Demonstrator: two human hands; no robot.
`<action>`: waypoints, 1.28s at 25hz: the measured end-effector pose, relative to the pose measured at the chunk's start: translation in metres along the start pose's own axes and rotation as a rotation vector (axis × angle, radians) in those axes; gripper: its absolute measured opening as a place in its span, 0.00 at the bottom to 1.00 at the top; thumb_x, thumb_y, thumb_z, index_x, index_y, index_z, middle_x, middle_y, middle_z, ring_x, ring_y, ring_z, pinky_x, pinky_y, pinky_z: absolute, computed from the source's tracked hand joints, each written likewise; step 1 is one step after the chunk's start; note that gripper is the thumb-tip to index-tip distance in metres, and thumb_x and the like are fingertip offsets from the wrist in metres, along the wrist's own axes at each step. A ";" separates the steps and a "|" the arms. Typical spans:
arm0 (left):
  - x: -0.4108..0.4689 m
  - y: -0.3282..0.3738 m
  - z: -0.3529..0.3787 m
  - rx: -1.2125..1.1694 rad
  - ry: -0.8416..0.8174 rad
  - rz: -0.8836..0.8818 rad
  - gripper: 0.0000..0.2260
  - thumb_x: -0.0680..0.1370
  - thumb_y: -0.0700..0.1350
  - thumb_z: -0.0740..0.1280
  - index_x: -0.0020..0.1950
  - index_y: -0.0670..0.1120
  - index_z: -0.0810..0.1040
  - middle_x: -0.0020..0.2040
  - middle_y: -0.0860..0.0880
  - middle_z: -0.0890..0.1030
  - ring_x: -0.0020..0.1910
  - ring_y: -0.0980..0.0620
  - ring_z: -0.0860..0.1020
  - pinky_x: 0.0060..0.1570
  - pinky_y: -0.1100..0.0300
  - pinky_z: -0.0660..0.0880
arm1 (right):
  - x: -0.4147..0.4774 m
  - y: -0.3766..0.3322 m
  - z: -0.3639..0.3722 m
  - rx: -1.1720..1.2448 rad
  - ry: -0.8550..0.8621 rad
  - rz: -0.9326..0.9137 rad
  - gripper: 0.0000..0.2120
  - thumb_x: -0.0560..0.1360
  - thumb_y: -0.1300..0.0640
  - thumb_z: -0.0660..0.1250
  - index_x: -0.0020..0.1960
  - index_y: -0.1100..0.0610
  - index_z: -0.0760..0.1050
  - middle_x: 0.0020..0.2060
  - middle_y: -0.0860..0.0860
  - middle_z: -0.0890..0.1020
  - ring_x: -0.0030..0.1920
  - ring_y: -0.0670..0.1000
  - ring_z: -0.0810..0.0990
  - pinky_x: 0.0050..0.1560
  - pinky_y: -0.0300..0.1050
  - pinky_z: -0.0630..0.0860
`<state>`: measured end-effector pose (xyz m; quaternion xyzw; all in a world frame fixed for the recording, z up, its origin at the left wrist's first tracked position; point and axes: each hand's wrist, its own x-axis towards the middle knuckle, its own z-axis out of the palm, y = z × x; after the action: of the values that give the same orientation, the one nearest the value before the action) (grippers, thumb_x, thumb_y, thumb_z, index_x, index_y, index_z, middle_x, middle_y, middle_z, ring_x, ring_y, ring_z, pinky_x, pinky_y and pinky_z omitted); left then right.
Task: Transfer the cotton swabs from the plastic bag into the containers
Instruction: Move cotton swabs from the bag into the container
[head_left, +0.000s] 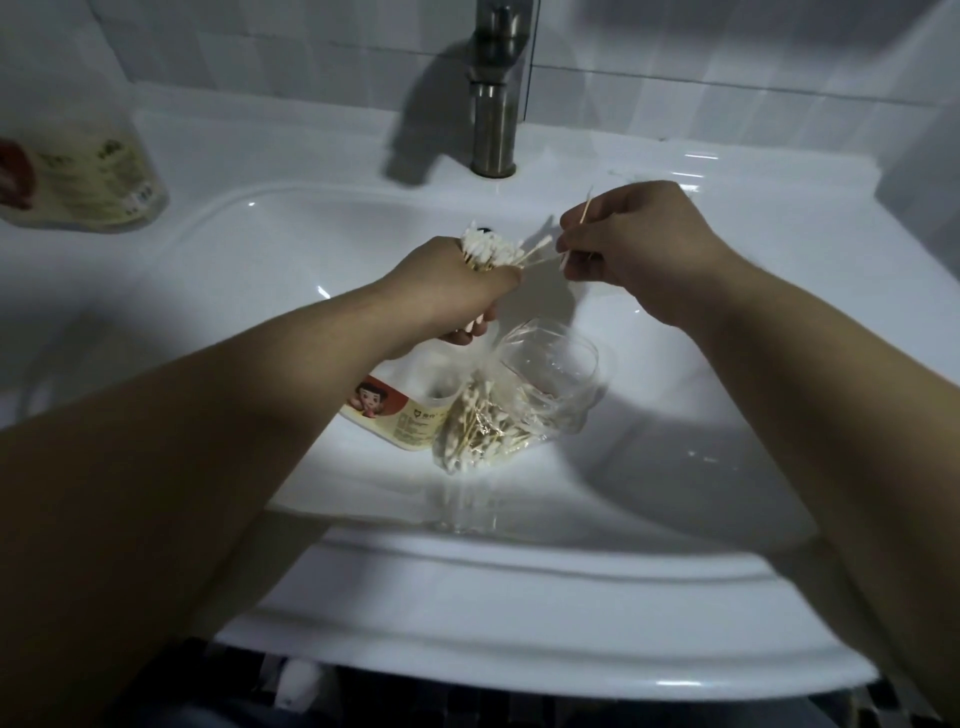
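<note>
In the white sink (519, 597), a little past its near rim, the plastic bag (483, 431) lies on the smooth, shiny bottom. It is thin, clear and crinkly, and still has lots of cotton swabs inside. They are thin wooden sticks with soft white tips. A container (395, 415) with a cartoon label lies on its side, touching the bag's left side. Something round and clear (550, 364) sits at the bag's far end; I cannot tell if it is a lid or another tub.

Above the middle of the sink, the left hand (457, 280) grips a thick bundle of swabs (493, 249), fluffy tips up. The right hand (639, 244) pinches a few loose swabs (563, 257) beside it.

I think the person is tidying the bundle. Next it must go tips-up into a container, which needs standing first.

At the far left corner stands another container (83, 171). A grey metal tap (493, 104) rises at the far edge.
</note>
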<state>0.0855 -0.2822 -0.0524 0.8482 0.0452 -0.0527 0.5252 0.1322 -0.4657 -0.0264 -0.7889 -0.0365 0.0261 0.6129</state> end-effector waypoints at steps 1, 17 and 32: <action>0.000 0.000 0.001 -0.003 0.013 0.005 0.08 0.79 0.50 0.69 0.45 0.47 0.80 0.33 0.49 0.81 0.29 0.53 0.78 0.35 0.57 0.78 | -0.001 0.000 0.001 -0.008 -0.013 -0.001 0.08 0.72 0.73 0.73 0.37 0.63 0.81 0.40 0.57 0.84 0.31 0.55 0.82 0.45 0.50 0.85; 0.001 -0.001 0.002 -0.148 -0.012 0.020 0.08 0.80 0.50 0.71 0.47 0.46 0.81 0.37 0.48 0.79 0.35 0.52 0.79 0.39 0.59 0.82 | -0.008 -0.002 0.009 0.063 -0.087 -0.037 0.07 0.75 0.72 0.70 0.52 0.64 0.79 0.40 0.66 0.83 0.36 0.60 0.85 0.47 0.54 0.85; -0.002 0.002 0.004 -0.287 -0.091 0.028 0.08 0.83 0.46 0.67 0.56 0.44 0.82 0.42 0.47 0.84 0.41 0.51 0.84 0.43 0.57 0.82 | -0.009 0.005 0.020 -0.060 -0.162 -0.022 0.14 0.84 0.53 0.60 0.53 0.58 0.82 0.44 0.48 0.87 0.51 0.49 0.86 0.42 0.46 0.81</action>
<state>0.0833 -0.2871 -0.0518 0.7618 0.0165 -0.0765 0.6430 0.1216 -0.4489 -0.0364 -0.8018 -0.0953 0.0822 0.5842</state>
